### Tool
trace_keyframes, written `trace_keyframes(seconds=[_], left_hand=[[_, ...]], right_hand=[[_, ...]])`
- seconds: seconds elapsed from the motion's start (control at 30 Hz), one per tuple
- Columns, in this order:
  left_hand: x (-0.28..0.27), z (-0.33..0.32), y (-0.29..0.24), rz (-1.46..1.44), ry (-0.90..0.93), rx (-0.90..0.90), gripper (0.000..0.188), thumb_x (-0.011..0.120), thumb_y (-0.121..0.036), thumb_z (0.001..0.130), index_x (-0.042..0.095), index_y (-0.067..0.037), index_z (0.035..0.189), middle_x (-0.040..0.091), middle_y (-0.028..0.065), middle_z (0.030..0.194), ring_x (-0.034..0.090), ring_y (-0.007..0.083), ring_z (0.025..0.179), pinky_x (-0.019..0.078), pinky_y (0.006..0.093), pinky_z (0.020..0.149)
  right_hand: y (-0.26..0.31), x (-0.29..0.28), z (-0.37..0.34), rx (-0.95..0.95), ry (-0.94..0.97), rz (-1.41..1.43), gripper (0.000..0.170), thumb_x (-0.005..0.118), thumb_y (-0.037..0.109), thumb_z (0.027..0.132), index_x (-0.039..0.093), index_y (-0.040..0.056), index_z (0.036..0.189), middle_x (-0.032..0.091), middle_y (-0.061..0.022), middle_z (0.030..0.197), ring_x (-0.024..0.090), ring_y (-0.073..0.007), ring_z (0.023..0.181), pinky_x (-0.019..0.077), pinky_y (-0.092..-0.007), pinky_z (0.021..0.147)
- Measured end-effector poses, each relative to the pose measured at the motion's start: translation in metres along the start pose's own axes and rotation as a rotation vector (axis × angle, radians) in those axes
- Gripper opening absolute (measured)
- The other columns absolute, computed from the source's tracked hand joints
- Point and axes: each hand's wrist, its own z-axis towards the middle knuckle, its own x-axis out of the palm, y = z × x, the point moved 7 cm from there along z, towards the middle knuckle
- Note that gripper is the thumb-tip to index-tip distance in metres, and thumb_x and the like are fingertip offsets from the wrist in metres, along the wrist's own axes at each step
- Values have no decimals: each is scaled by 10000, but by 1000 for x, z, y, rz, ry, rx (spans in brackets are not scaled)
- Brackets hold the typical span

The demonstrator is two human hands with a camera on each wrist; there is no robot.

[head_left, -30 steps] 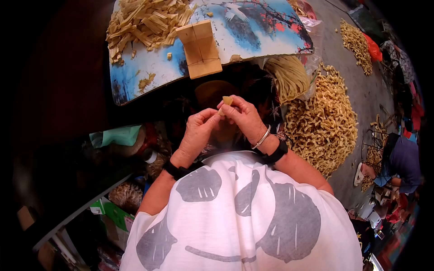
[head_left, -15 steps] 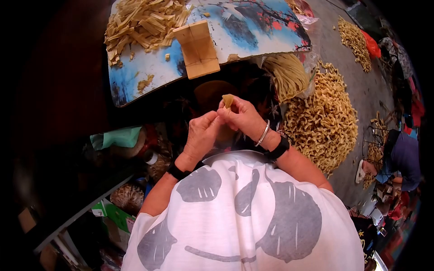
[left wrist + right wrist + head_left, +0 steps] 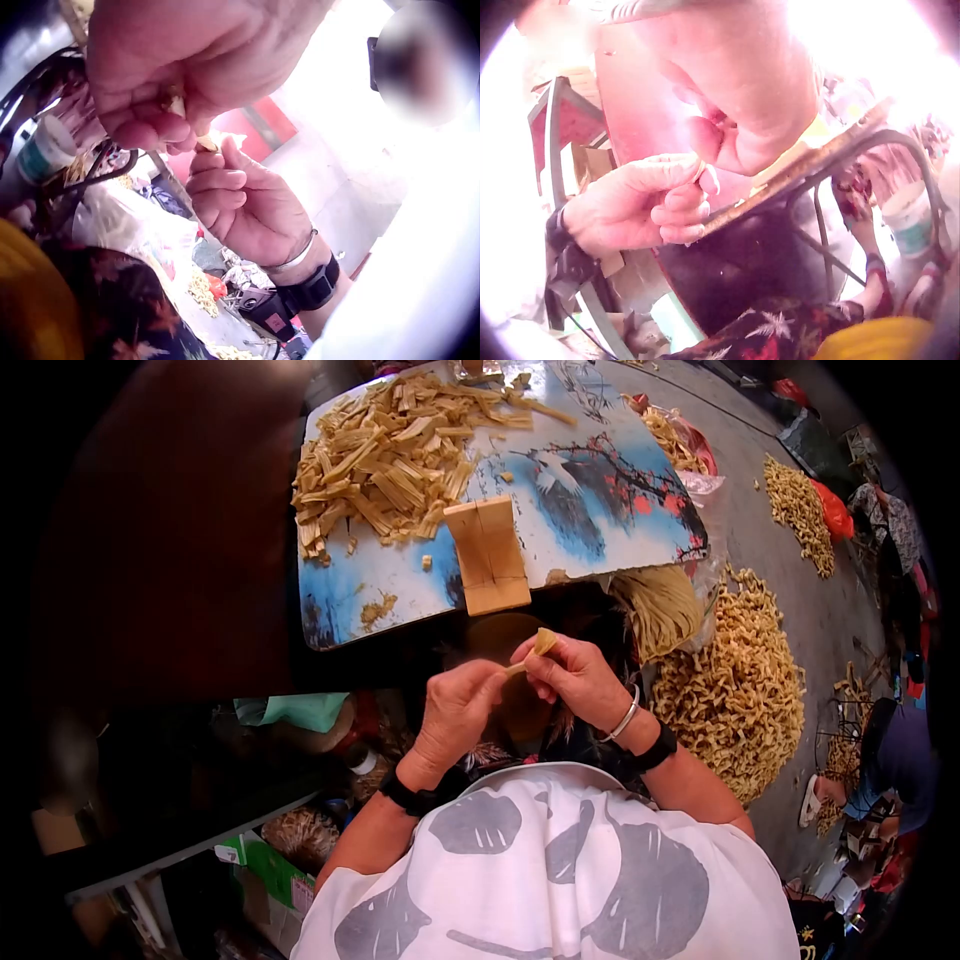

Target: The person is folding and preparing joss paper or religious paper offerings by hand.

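Note:
A short, pale yellow strip [image 3: 545, 642] of pliable, tofu-skin-like stuff is stretched between the two hands, one end flaring up above the right fingers. My left hand [image 3: 458, 705] pinches its other end between thumb and curled fingers. The right hand [image 3: 575, 678], with a silver bangle at the wrist, grips the strip near the flared end. In the left wrist view a small pale piece [image 3: 175, 101] also shows among the left hand's curled fingers. Just beyond the hands, a wooden stand [image 3: 488, 555] with thin string across it sits at the table edge.
A painted tabletop [image 3: 640, 545] bears a heap of flat yellow strips [image 3: 385, 470]. Long strands [image 3: 660, 610] hang by its right corner. Right of me lies a large pile of small knotted pieces [image 3: 735, 705]. Another person [image 3: 895, 760] is at far right.
The hands have drawn slightly apart, the left moving away from the right, so the strip between them now shows. The head view has shifted, bringing more of the table into sight.

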Motion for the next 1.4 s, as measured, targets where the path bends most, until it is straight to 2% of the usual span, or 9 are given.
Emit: trace_keyframes(seconds=[0.07, 0.23, 0.63, 0.73, 0.83, 0.87, 1.07, 1.23, 1.4], left_hand=[[-21, 21, -21, 148, -100, 173, 131, 655, -98, 930, 656, 3, 847, 512, 14, 560, 477, 52, 502, 393, 245, 467], [-49, 78, -62, 355, -250, 526, 49, 633, -37, 892, 621, 10, 897, 598, 164, 718, 575, 346, 620, 460, 363, 580], [-46, 136, -12, 374, -345, 420, 78, 592, -75, 918, 630, -20, 878, 586, 152, 672, 592, 289, 622, 466, 358, 587], [-52, 135, -4, 245, -326, 266, 86, 591, -82, 916, 666, -39, 924, 625, 149, 703, 623, 358, 682, 493, 405, 623], [-70, 134, -5, 108, -311, 134, 149, 580, -60, 916, 692, -56, 1014, 616, 103, 685, 621, 323, 662, 504, 402, 638], [-82, 139, -12, 118, -318, 123, 177, 577, -51, 913, 695, -64, 1044, 619, 93, 711, 625, 307, 681, 510, 397, 655], [-153, 161, -35, 508, -575, 460, 178, 573, -29, 892, 663, -18, 1045, 636, 139, 921, 627, 268, 829, 515, 342, 737], [-98, 149, 18, -75, 39, -16, 264, 445, 55, 876, 682, -1, 978, 652, 46, 782, 605, 104, 661, 480, 241, 576], [-100, 156, 37, -73, 12, -36, 304, 459, 7, 917, 675, -1, 1131, 682, 53, 954, 620, 117, 835, 514, 255, 724]], right_hand=[[41, -1, 12, -212, -89, -225, 109, 597, 124, 949, 631, 29, 991, 560, -14, 650, 528, -69, 559, 435, -254, 525], [88, -12, 55, -480, -304, -446, 64, 607, 93, 931, 599, 31, 947, 589, -139, 688, 593, -266, 587, 460, -345, 556], [66, -19, 112, -547, -505, -935, 127, 619, 172, 898, 588, 49, 908, 650, -179, 826, 625, -397, 810, 501, -467, 688], [61, -38, 119, -498, -403, -761, 121, 595, 164, 923, 605, 46, 949, 649, -153, 774, 640, -340, 718, 504, -428, 657], [45, -55, 114, -250, -220, -413, 143, 575, 163, 947, 627, 46, 1011, 627, -92, 719, 604, -213, 623, 492, -358, 613], [36, -55, 108, -194, -158, -240, 166, 558, 163, 963, 630, 54, 1066, 573, -16, 685, 530, -102, 599, 458, -283, 570], [21, -29, 45, -68, -31, -105, 155, 538, 154, 972, 610, 54, 1066, 526, 28, 685, 492, -57, 580, 429, -228, 542], [-5, -26, 23, 18, 18, 89, 175, 539, 125, 967, 607, 47, 1108, 553, 22, 762, 514, -55, 630, 449, -219, 556], [-20, -20, 19, 140, 55, 277, 270, 547, 87, 948, 589, 15, 1205, 595, -2, 866, 570, -69, 721, 504, -214, 640]])
